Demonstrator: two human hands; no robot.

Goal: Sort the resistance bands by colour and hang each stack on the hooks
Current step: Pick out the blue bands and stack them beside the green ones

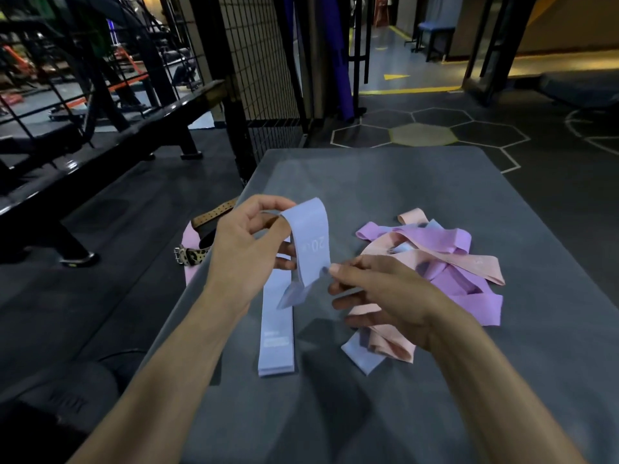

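A light blue resistance band (311, 242) marked "20" arches in the air above the grey table (368, 182). My left hand (244, 249) grips its upper end between thumb and fingers. My right hand (375, 289) pinches its lower end. Below them a flat stack of light blue bands (276, 336) lies lengthwise on the table. To the right sits a mixed pile of purple bands (445, 239) and pink bands (469, 261), with another light blue band (360, 356) sticking out at its near edge.
A pink band (188, 242) and a leopard-print strap (192, 256) hang over the table's left edge. A black wire grid panel (261, 61) and a black bench frame (134, 125) stand to the left. Dark gym floor with hexagon markings (425, 133) lies beyond.
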